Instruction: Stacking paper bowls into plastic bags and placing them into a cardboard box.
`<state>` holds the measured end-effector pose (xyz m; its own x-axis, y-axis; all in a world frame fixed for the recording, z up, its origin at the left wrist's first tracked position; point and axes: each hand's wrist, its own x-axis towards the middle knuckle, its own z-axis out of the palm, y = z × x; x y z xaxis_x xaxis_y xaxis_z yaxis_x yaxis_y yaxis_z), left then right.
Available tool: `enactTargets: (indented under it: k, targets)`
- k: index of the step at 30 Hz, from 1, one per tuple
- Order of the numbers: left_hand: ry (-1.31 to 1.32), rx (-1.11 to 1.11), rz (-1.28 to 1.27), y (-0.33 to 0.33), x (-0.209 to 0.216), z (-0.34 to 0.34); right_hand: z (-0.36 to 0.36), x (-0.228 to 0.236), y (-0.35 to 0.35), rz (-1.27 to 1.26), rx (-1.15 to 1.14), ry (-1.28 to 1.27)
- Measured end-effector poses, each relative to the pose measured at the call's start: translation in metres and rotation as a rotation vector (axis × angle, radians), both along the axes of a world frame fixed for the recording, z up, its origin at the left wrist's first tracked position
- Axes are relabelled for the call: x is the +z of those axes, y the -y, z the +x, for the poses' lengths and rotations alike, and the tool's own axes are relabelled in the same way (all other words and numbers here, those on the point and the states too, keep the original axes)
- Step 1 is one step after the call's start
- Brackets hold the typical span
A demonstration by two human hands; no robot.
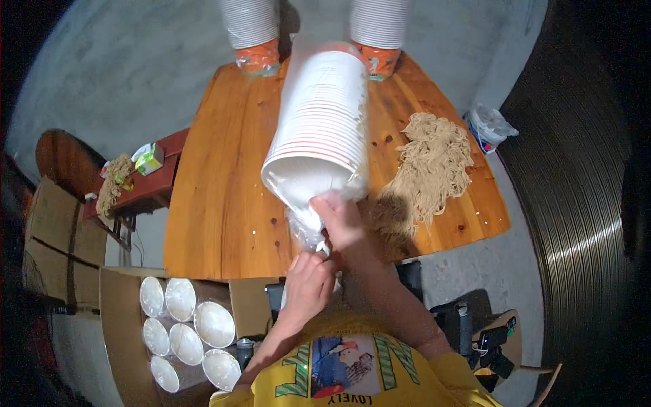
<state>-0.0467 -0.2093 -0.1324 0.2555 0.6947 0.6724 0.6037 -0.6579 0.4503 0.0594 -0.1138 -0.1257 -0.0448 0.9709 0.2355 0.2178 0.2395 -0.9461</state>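
Observation:
A long stack of nested white paper tubs (322, 112), wrapped in a clear plastic bag (305, 227), lies on the wooden table with its open mouth toward me. The bag's loose end is bunched together below the rim. My right hand (338, 218) is closed on the plastic just in front of the mouth. Lower down, at the table's near edge, my left hand (309, 279) has its fingers curled round the twisted tail of the bag. On the right of the table lies a tangled heap of tan, string-like strands (434, 163).
Two more wrapped tub stacks (251, 27) (380, 27) stand at the table's far edge (224, 88). An open cardboard box (115, 325) at lower left holds several bagged stacks. A reddish bench (152, 183) is at left, a white bucket (489, 129) at right.

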Motion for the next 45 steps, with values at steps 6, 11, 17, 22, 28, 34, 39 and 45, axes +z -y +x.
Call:
enactTargets:
  k: [6, 11, 17, 22, 28, 34, 39, 45]
  targets:
    - [-0.008, 0.245, 0.076, -0.021, 0.012, -0.010, 0.031, -0.002, 0.009, -0.479, 0.193, -0.603]
    - [0.295, 0.374, 0.222, -0.069, 0.030, -0.028, 0.062, 0.032, 0.017, -0.508, 0.263, -0.264]
    - [0.364, 0.480, 0.278, -0.092, 0.039, -0.017, 0.110, 0.036, -0.006, -0.412, 0.110, -0.058]
    - [0.915, 0.394, -0.221, -0.109, 0.032, -0.031, 0.108, 0.038, -0.034, -0.384, 0.139, -0.354]
    - [0.244, 0.640, -0.457, -0.120, 0.048, -0.050, 0.098, 0.039, -0.070, -0.481, 0.148, -0.506]
    - [0.091, 0.656, -0.209, -0.136, 0.043, -0.046, 0.097, -0.025, -0.116, 0.137, 0.115, 0.061]
    - [-0.050, 0.514, 0.063, -0.124, 0.088, -0.040, 0.084, -0.009, -0.106, -0.245, 0.438, -0.791]
    - [-0.356, 0.534, 0.151, -0.069, 0.180, -0.063, 0.060, -0.024, -0.072, -0.012, 0.552, -0.284]
